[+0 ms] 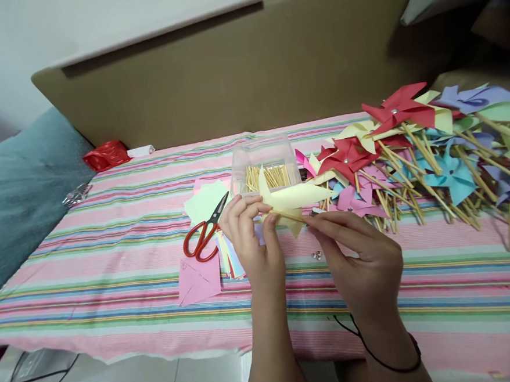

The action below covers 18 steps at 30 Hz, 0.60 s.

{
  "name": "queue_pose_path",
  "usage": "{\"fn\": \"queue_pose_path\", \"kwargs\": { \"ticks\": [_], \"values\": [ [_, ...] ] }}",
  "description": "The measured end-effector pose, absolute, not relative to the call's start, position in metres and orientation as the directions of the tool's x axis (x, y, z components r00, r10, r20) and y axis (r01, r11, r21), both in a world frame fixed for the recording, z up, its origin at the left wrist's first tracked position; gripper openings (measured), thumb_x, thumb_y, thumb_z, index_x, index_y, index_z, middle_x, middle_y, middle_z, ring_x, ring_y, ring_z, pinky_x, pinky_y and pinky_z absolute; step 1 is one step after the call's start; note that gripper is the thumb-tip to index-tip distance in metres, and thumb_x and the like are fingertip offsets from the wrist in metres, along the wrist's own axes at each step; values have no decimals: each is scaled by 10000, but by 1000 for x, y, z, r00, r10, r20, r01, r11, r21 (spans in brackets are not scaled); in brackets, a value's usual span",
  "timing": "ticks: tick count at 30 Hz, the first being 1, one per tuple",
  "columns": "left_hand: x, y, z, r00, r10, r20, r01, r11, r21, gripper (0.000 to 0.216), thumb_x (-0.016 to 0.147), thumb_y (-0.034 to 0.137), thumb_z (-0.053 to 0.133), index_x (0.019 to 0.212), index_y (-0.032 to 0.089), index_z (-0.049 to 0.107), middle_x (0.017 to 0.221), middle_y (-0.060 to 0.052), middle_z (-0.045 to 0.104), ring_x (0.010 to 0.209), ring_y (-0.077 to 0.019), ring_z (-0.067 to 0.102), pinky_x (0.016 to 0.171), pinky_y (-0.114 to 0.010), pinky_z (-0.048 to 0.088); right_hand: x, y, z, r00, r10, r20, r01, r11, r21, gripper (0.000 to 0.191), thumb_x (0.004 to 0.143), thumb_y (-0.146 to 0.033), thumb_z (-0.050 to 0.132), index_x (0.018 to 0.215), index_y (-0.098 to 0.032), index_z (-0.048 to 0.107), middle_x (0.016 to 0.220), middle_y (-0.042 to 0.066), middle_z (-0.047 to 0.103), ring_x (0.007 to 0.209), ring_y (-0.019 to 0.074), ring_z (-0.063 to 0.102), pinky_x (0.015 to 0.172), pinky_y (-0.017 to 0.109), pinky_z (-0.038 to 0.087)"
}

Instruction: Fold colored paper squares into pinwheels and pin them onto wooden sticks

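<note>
Over the middle of the striped cloth, my left hand (255, 231) pinches a pale yellow paper pinwheel (299, 195) at its centre. My right hand (359, 253) grips a thin wooden stick (288, 215) between thumb and fingers. The stick's far end meets the back of the pinwheel by my left fingertips; whether it is fixed there I cannot tell. Beneath my hands lie a few small shiny metal pieces (316, 255). Behind the pinwheel stands a clear plastic box (261, 150) with many short wooden sticks (268, 177) in it.
Red-handled scissors (202, 236) rest left of my hands on coloured paper sheets. A pink paper square (199, 281) lies nearer. Finished pinwheels (349, 160) on sticks are heaped at the right. A red plastic bag (106, 156) sits at the back left, beside a blue cushion (30, 172).
</note>
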State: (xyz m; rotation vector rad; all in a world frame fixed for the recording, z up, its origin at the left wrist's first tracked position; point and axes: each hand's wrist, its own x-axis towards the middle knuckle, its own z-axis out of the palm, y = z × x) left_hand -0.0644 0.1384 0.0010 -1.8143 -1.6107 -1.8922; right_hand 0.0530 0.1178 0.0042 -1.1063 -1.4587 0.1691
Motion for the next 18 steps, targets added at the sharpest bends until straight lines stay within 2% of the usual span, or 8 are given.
{"fn": "queue_pose_path", "kwargs": {
  "ticks": [9, 18],
  "values": [
    [-62, 138, 2, -318, 578, 752, 638, -456, 620, 100, 883, 131, 561, 913, 225, 578, 1022, -39, 618, 1098, -190, 510, 981, -403, 386, 53, 119, 5, 194, 670, 717, 548, 532, -646, 211, 823, -50, 642, 925, -187, 767, 853, 46, 728, 798, 158, 665, 752, 319, 543],
    [-62, 137, 2, -369, 562, 741, 624, -441, 645, 80, 867, 162, 596, 867, 233, 630, 961, -26, 639, 1070, -197, 538, 1007, -439, 403, 55, 118, 3, 199, 667, 718, 570, 516, -639, 239, 825, -65, 642, 937, -239, 762, 854, 24, 726, 782, 157, 661, 732, 329, 546]
  ]
}}
